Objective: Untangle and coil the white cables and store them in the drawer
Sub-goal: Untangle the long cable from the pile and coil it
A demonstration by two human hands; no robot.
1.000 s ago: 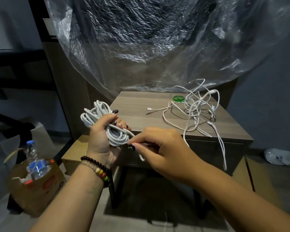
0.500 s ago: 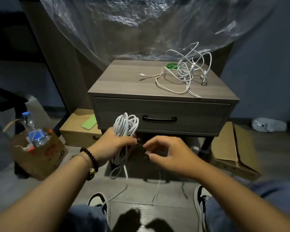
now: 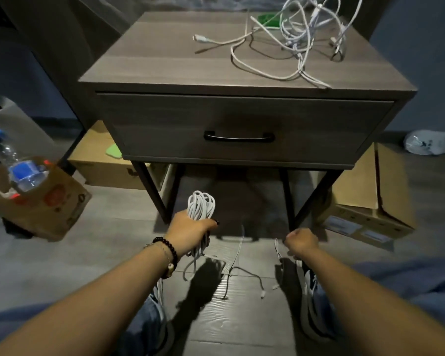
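left hand [image 3: 190,228] is gripping the coiled cable [image 3: 200,205] low in front of the table [image 3: 165,60], loose end hanging to the floor | right hand [image 3: 300,242] is curling around a thin cable strand [image 3: 277,246] | drawer [image 3: 165,124] is staying closed | tangled cables [image 3: 296,34] are lying on the table top

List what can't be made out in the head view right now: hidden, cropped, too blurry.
- Drawer interior: front is shut, contents hidden.
- Tangled cables on the nightstand top: cut off by the upper edge, so cable count is unclear.
- Right hand: seen from the back; fingers curled, a thin cable hangs beside it, grip not confirmable.
- Coiled cable in the left hand: its loose ends blur into floor shadow.
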